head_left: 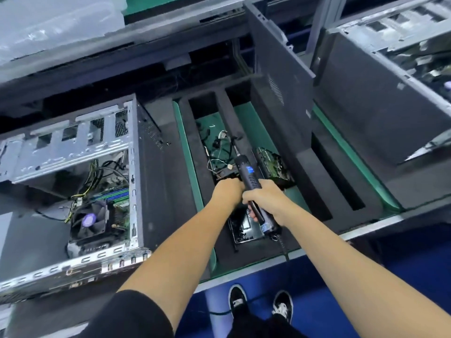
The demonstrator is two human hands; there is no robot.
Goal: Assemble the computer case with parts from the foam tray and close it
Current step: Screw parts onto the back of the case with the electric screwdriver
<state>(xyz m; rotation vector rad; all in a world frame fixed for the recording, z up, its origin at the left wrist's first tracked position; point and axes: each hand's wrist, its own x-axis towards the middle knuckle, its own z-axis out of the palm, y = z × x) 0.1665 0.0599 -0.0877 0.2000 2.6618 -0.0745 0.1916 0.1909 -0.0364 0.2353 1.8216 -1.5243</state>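
An open computer case lies on its side at the left, its fan and motherboard showing. To its right sits the black foam tray with long slots. One slot holds a tangle of cables, and a green circuit card stands in the slot beside it. My right hand grips a black electric screwdriver whose tip points into the tray. My left hand reaches into the cable slot with its fingers hidden, touching a dark part. A black side panel stands upright behind the tray.
A small black tray with screws lies under my right wrist. Another open case stands at the right. A clear plastic cover sits at the back left. The bench edge runs below, with my shoes over a blue floor.
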